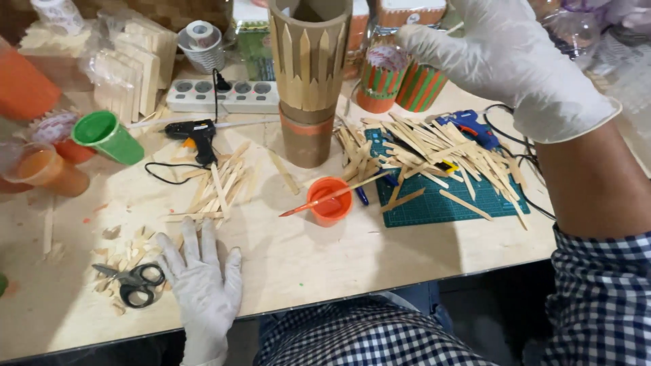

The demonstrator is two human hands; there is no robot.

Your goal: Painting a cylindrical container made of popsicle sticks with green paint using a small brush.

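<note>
Left hand (pixel 201 285), gloved, lies flat on the tabletop (pixel 325 264), fingers apart, holding nothing. One pair of scissors (pixel 133 281) lies just left of it, among wood offcuts. One orange paint cup (pixel 330 201) with one brush (pixel 332 195) sits right of the hand, farther back. Beyond it stands one tall cardboard tube (pixel 308 74) clad in sticks. Right hand (pixel 505 57), gloved, is raised right of the tube, fingers loosely curled and empty.
</note>
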